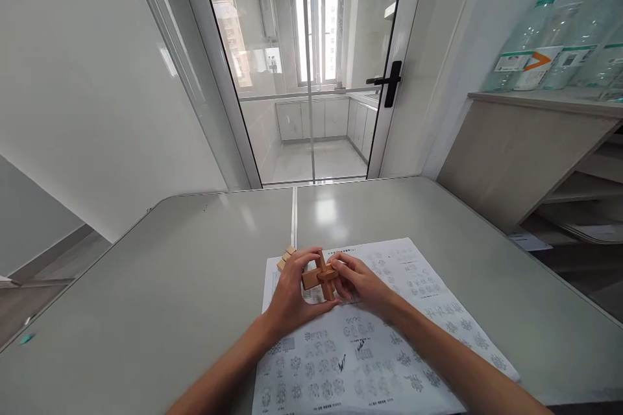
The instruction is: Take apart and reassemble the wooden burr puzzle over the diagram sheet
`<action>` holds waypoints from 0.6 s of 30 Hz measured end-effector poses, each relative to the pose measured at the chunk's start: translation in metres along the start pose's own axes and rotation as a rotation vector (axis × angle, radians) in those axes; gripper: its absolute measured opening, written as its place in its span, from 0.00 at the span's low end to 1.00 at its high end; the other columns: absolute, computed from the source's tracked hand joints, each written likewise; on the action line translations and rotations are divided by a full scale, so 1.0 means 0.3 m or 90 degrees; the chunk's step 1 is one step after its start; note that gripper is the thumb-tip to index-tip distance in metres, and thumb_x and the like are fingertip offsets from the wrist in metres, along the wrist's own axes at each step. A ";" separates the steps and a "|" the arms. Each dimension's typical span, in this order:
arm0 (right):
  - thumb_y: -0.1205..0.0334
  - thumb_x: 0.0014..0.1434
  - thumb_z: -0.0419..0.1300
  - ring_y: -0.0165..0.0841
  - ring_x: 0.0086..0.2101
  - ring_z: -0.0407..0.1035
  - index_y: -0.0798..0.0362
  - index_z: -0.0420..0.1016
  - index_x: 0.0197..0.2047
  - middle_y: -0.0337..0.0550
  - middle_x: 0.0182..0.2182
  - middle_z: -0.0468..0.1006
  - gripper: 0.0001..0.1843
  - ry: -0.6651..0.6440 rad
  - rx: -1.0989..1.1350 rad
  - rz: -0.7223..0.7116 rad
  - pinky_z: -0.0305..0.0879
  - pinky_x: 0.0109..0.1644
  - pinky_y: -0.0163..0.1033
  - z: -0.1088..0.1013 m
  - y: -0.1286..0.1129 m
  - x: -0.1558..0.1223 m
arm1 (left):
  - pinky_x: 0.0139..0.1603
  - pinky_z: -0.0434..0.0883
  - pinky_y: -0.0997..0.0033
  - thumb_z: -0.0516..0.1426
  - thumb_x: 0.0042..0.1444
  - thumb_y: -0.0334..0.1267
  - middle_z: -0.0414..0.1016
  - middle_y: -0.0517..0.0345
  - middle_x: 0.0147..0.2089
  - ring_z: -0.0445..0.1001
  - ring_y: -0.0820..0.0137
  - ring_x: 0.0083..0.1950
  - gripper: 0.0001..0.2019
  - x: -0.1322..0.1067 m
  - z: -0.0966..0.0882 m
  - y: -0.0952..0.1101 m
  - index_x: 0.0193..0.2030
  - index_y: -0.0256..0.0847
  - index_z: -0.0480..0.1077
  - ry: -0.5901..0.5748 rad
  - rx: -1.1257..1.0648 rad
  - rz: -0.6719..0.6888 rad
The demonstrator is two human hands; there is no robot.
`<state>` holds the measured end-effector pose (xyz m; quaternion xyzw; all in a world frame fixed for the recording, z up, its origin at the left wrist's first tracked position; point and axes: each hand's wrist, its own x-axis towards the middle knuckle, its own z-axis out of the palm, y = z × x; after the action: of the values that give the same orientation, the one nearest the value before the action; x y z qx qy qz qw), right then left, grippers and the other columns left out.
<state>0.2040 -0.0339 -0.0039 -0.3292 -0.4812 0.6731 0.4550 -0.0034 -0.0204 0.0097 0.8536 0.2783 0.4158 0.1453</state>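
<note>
A wooden interlocking puzzle [318,277], made of crossed brown pieces, is held above the printed sheet. My left hand [292,288] curves around it, with fingertips at its upper end and the thumb at its lower end. On the other side, my right hand [357,279] pinches the puzzle's right part between thumb and fingers; some of those fingers are hidden. A few loose light wooden pieces [287,256] lie just behind my left hand. The white instruction sheet [350,369] lies under both hands, covered with small diagrams and a couple of handwritten check marks.
The grey table [195,298] extends to both sides, with a seam running away from me. Behind it stands a glass door [335,123] with a black handle [390,83]. Several plastic bottles [528,45] stand on a wooden shelf unit [530,142] at the right.
</note>
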 end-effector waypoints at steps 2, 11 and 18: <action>0.35 0.67 0.63 0.24 0.17 0.58 0.50 0.68 0.38 0.29 0.19 0.69 0.25 0.007 0.005 -0.006 0.52 0.24 0.33 0.004 0.001 0.000 | 0.67 0.70 0.43 0.75 0.51 0.44 0.71 0.43 0.67 0.73 0.51 0.66 0.42 -0.001 0.001 -0.001 0.67 0.50 0.58 -0.003 0.002 0.010; 0.36 0.67 0.63 0.23 0.19 0.58 0.50 0.67 0.36 0.33 0.25 0.74 0.25 0.016 0.014 -0.027 0.50 0.25 0.33 -0.008 0.012 0.009 | 0.66 0.71 0.44 0.74 0.52 0.44 0.68 0.43 0.71 0.72 0.50 0.69 0.44 -0.006 0.002 -0.013 0.70 0.53 0.55 0.005 -0.058 -0.078; 0.37 0.68 0.63 0.24 0.21 0.58 0.50 0.71 0.40 0.36 0.29 0.76 0.23 0.066 -0.017 -0.077 0.50 0.26 0.34 -0.013 0.013 0.004 | 0.71 0.67 0.42 0.73 0.54 0.51 0.59 0.44 0.77 0.65 0.48 0.74 0.48 0.012 -0.007 0.001 0.75 0.56 0.52 -0.021 -0.233 -0.222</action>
<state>0.2058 -0.0319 -0.0088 -0.3397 -0.4850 0.6199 0.5149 -0.0032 -0.0185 0.0134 0.7590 0.3388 0.4137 0.3713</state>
